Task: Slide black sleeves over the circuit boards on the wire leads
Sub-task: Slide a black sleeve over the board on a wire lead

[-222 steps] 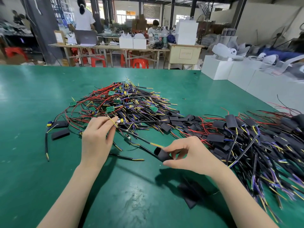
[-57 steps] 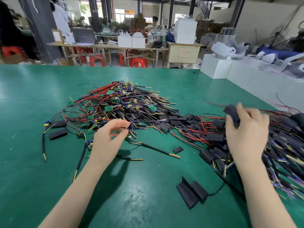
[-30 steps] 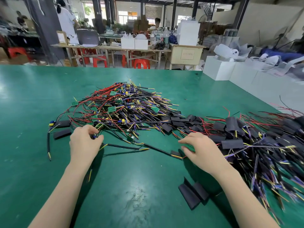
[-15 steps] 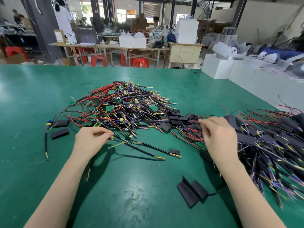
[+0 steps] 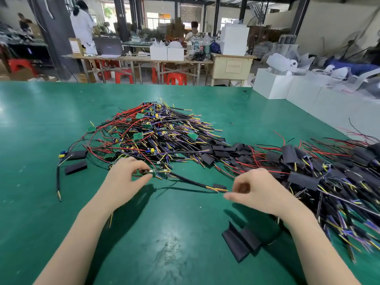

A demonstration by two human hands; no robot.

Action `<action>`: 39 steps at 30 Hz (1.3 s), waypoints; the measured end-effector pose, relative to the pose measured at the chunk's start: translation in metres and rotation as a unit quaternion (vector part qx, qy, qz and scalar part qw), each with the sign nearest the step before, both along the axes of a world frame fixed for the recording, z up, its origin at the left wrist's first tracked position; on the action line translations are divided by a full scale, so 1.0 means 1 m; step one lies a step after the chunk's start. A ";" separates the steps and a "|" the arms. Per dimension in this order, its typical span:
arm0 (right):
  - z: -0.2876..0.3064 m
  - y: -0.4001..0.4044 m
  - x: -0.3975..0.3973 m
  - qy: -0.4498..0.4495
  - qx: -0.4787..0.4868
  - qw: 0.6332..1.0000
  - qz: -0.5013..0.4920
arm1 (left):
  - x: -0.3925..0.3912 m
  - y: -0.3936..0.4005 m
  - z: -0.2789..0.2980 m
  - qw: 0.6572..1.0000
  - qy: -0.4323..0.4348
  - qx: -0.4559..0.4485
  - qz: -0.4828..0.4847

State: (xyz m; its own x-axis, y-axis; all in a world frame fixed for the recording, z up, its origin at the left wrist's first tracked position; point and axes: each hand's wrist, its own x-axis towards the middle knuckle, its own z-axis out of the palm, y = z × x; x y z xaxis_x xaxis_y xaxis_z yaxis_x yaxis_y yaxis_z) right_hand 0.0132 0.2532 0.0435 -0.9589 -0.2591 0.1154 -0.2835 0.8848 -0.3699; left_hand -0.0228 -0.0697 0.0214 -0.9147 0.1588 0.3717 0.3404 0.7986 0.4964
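Note:
On the green table (image 5: 51,124), my left hand (image 5: 125,178) pinches a small green circuit board (image 5: 153,173). Its black wire lead (image 5: 191,183) runs right along the table to yellow tips. My right hand (image 5: 259,191) hovers at those tips with curled fingers; motion blur hides whether it holds anything. A short black sleeve (image 5: 219,186) lies by the wire end. Behind is a tangled pile of bare boards on leads (image 5: 152,134). To the right lies a pile of sleeved leads (image 5: 320,173).
Loose black sleeves (image 5: 216,152) lie between the two piles. Two flat sleeves (image 5: 239,243) rest near the front under my right wrist, two more (image 5: 75,167) at the left beside a separate lead. White boxes (image 5: 273,83) line the table's right side. People work at benches behind.
My right hand has come back from the sleeve pile toward the free end of the lead. My left hand has lifted the board slightly and shifted right.

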 end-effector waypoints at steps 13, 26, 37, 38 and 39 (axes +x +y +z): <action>0.011 -0.002 0.021 -0.299 -0.033 0.953 0.037 | 0.007 0.020 0.001 0.996 -0.029 0.076 -0.033; -0.006 0.003 0.002 -0.088 0.026 0.996 -0.013 | 0.006 0.020 -0.004 0.974 -0.189 0.005 -0.127; -0.009 0.005 -0.001 -0.021 -0.069 0.997 -0.036 | 0.005 0.023 0.007 0.925 -0.187 0.302 -0.136; -0.010 0.004 -0.001 -0.024 -0.096 0.995 -0.033 | 0.005 0.021 0.007 0.927 -0.178 0.298 -0.143; -0.011 0.003 -0.001 -0.026 -0.111 0.993 -0.035 | 0.005 0.021 0.006 0.926 -0.173 0.300 -0.151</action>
State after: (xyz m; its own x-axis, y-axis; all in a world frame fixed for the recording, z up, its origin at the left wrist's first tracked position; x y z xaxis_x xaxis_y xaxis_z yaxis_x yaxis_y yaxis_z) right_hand 0.0118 0.2564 0.0324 -0.9797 -0.1659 0.1130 -0.2007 0.7963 -0.5706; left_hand -0.0181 -0.0491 0.0275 -0.9429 0.2867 0.1695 0.2414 0.2379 0.9408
